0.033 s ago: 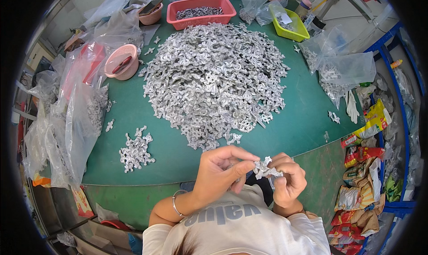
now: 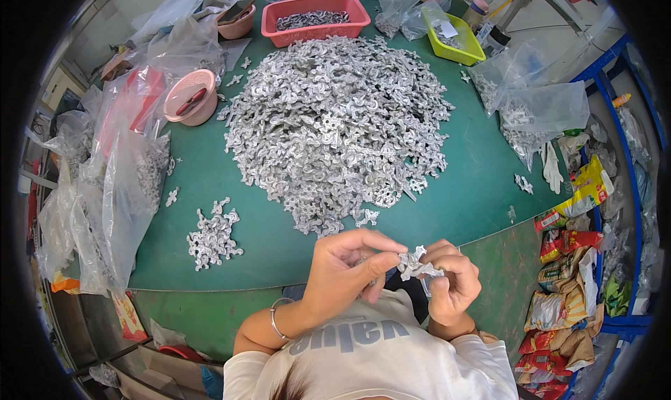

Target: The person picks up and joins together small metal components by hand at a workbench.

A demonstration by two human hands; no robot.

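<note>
Both hands, left hand point(image 2: 346, 271) and right hand point(image 2: 451, 281), are pinched together on one small metal casting point(image 2: 414, 264). Looks like mid-snap, parts being separated. Next probably needs a firm twist, over the surface point(image 2: 475, 197).

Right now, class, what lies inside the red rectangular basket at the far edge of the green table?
The red basket holds a shallow layer of small silvery metal parts, like those in the big pile. The near wall hides part of its floor, and anything beneath the parts is covered.

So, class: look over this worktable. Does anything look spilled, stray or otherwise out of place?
A few metal parts lie loose on the green table, away from the big pile: one by the clear bags, a pair near the right edge. Both hands, left and right, hold one part. Nothing looks damaged.
</note>
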